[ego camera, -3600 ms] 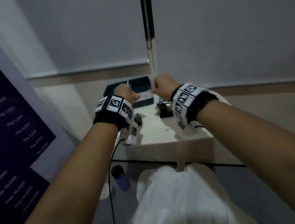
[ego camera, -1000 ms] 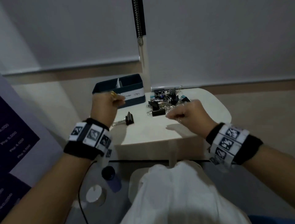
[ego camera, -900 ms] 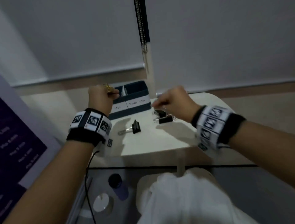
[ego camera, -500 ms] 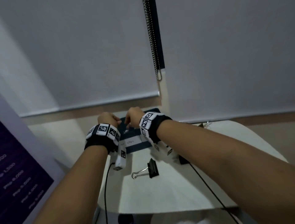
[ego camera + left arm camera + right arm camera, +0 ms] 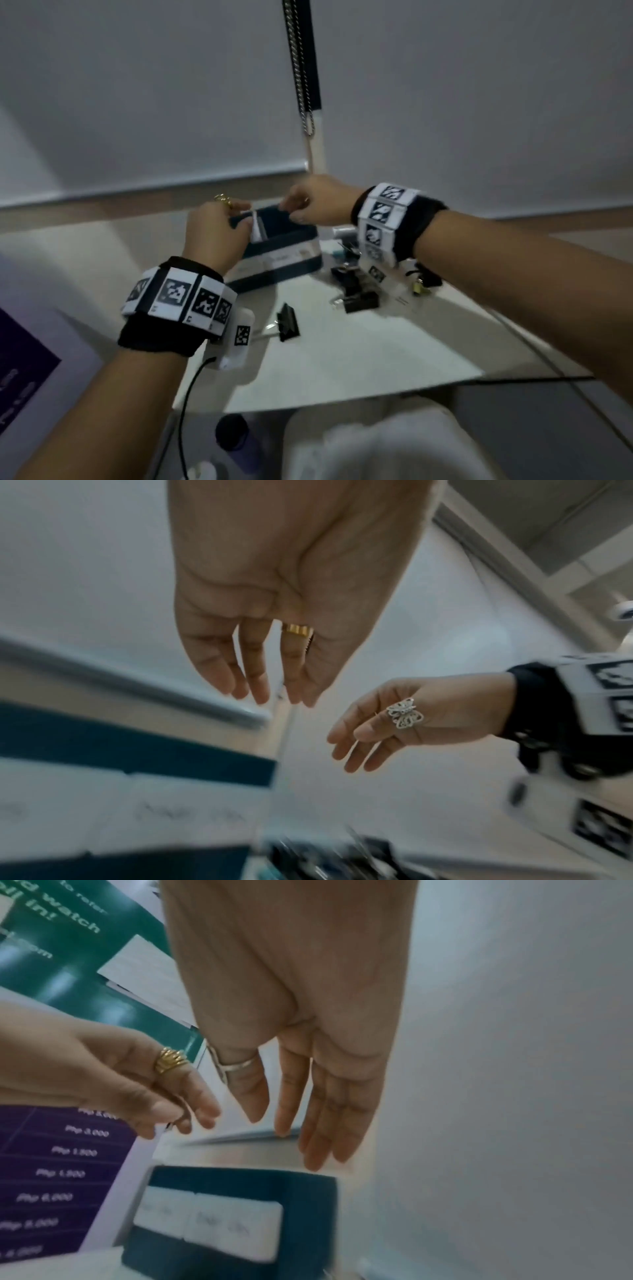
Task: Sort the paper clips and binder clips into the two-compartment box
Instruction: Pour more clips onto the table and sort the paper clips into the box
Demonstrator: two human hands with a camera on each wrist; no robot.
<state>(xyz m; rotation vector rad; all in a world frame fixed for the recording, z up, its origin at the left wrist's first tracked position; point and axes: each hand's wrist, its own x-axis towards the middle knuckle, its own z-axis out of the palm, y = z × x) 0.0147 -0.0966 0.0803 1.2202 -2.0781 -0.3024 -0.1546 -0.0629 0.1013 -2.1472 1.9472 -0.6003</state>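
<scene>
Both hands held above the dark blue two-compartment box (image 5: pixel 274 253) on the white table (image 5: pixel 342 356).
The left hand (image 5: pixel 214 236) and right hand (image 5: pixel 317 200) hang with relaxed, empty fingers; black binder clips (image 5: pixel 356 291) lie just right of the box, one black binder clip (image 5: pixel 287 322) before it.

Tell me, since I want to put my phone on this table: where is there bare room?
Free: the near part of the white table, from its front edge up to the lone binder clip. Crowded: the far right, where the clip pile lies under the right hand, and the far left, taken by the blue box under the left hand.
</scene>
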